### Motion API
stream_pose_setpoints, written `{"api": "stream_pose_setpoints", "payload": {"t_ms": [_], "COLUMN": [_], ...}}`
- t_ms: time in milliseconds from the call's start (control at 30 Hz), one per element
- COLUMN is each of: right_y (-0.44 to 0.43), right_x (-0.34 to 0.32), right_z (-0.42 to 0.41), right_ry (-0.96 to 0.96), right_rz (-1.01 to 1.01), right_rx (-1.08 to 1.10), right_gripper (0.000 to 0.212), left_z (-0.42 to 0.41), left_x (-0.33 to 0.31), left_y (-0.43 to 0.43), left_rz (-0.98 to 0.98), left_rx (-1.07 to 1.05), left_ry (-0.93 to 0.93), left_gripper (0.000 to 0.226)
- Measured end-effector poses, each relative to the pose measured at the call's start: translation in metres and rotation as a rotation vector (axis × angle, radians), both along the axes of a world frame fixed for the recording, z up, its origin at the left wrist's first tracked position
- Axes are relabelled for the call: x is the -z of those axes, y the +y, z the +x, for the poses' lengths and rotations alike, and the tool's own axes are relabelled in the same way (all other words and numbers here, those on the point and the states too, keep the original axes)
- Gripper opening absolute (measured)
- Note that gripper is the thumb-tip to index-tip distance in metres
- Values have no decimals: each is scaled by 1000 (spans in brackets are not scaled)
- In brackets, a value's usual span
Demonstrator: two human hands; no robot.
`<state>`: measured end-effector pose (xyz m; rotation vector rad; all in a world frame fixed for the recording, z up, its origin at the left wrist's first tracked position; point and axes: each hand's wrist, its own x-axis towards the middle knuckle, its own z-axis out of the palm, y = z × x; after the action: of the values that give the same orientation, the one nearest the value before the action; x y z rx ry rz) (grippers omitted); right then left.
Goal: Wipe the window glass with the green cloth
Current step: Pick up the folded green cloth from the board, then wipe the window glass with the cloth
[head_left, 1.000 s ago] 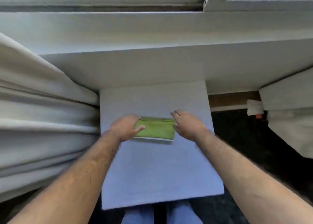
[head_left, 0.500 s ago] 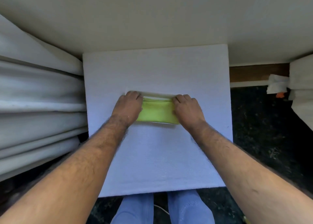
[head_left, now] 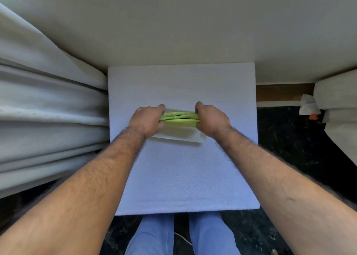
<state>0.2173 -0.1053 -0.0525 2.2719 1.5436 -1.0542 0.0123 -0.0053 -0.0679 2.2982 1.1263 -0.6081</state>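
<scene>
The folded green cloth [head_left: 180, 119] is held between both hands just above a white square surface [head_left: 181, 169]. My left hand [head_left: 147, 120] grips its left end and my right hand [head_left: 211, 119] grips its right end. The cloth's folded layers show edge-on. Under it lies a small white folded sheet [head_left: 181, 138], partly covered by my hands. The window glass is out of view; only the pale sill and wall [head_left: 173, 27] below it show at the top.
Pale curtain folds [head_left: 48, 108] hang at the left, pressing against the white surface. More pale fabric [head_left: 338, 104] is at the right, with a crumpled white scrap [head_left: 307, 104] and a small orange object [head_left: 313, 116]. Dark floor [head_left: 289, 148] lies right of the surface. My legs in blue trousers [head_left: 181, 235] are below.
My view has tilted down, so the window frame left the picture. Both hands closed on the cloth's ends and raised it off the white sheet, turning its folds edge-on.
</scene>
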Motion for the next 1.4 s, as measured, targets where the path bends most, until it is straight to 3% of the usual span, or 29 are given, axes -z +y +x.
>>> {"api": "stream_pose_setpoints", "payload": {"t_ms": [67, 233, 433, 933, 1167, 1300, 1400], "right_y": [13, 49, 86, 116, 112, 111, 115], "right_x": [-30, -125, -274, -652, -787, -846, -874], "right_z": [5, 25, 48, 46, 45, 42, 39], "right_ry": [7, -28, -84, -280, -308, -272, -246], "right_rz": [31, 100, 315, 797, 1102, 1255, 1324], "right_rx": [-10, -61, -56, -159, -91, -61, -52], "right_gripper": [41, 20, 22, 27, 19, 18, 19], "left_z": [2, 7, 14, 16, 6, 6, 11], "left_x": [-27, -116, -249, -632, -780, -847, -886], "left_y": [8, 35, 79, 139, 141, 140, 141], "left_rz": [6, 26, 76, 492, 509, 466, 541], "left_rx": [-38, -70, -101, -85, -493, -555, -552], "left_ry": [-31, -90, -251, -569, -1182, -1466, -1538], "left_gripper": [27, 20, 19, 18, 34, 30, 28]}}
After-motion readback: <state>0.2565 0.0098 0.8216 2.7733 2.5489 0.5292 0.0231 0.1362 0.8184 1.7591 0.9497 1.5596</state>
